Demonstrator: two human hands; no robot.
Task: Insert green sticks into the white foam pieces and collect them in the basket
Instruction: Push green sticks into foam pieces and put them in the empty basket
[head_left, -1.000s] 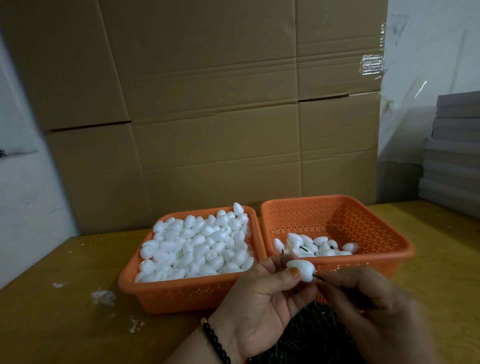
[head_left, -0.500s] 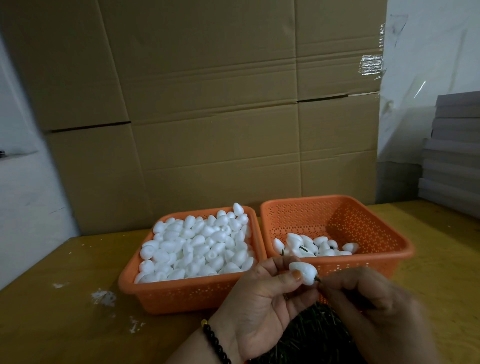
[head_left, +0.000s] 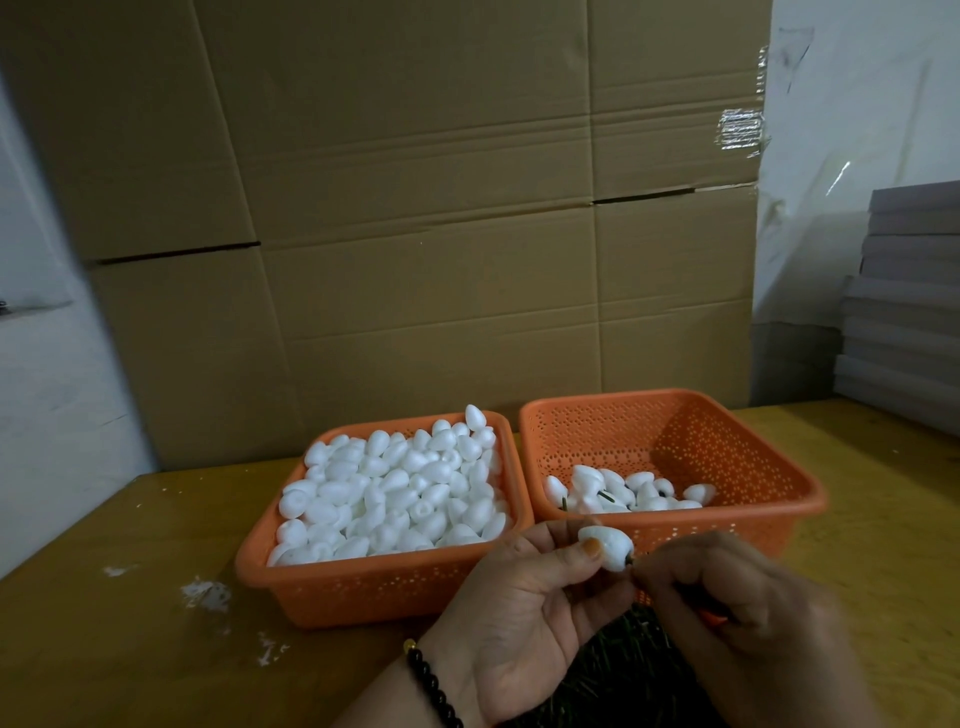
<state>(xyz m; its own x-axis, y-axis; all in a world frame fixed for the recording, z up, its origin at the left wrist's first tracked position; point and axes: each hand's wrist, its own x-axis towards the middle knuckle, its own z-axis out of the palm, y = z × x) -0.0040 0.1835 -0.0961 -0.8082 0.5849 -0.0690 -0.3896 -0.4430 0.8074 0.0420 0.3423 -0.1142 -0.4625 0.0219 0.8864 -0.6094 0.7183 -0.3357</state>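
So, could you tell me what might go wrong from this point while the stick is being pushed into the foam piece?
The right hand pinches the green stick right at the foam piece, so it could enter crooked or split the foam. The left hand holds the piece only by thumb and fingertips, so it might slip. Crumbs on the table suggest that this foam sheds easily.

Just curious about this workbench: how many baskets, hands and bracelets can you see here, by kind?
Orange baskets: 2, the full one and the nearly empty one
Hands: 2, left hand and right hand
Black bead bracelet: 1
Total: 5
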